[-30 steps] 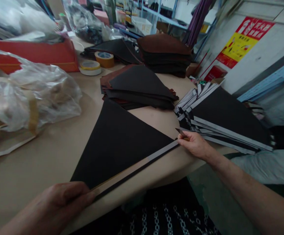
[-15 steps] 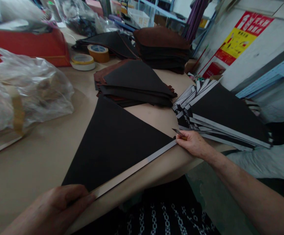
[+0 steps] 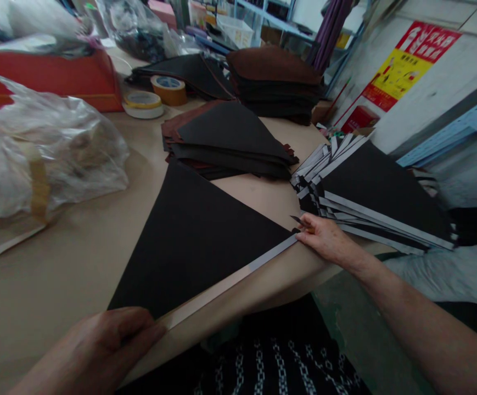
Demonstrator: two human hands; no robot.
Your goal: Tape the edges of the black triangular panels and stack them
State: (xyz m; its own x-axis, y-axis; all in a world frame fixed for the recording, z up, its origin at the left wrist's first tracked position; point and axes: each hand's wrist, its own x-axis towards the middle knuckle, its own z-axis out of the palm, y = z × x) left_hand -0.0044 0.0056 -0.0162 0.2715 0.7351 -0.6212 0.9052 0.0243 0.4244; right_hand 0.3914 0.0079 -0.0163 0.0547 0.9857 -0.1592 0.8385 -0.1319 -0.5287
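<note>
A black, fan-shaped panel [image 3: 197, 236] that looks like leather or fabric lies flat near the table's front edge. Along its near edge runs a narrow pale tape strip [image 3: 230, 282], stretched between my hands. My left hand [image 3: 98, 343] is closed at the strip's near left end, thumb and fingers pinched on it beside the panel's corner. At the far right end, my right hand [image 3: 323, 238] is closed, fingertips at the strip and the panel's tip. A small knife [image 3: 297, 220] is held in those same fingers, its dark blade pointing left; its handle is mostly hidden.
Black panels with pale edging [image 3: 382, 192] are piled on the right. Behind lie a stack of dark panels [image 3: 230, 131] and a brown-topped pile [image 3: 273, 68]. Tape rolls [image 3: 170, 90], a clear plastic bag [image 3: 73, 148] and a red box [image 3: 57, 77] occupy the left.
The view has shifted slightly, so things sit a little further right. My right fingers have curled more over the knife's handle. Both hands otherwise keep their places at the strip's ends.
</note>
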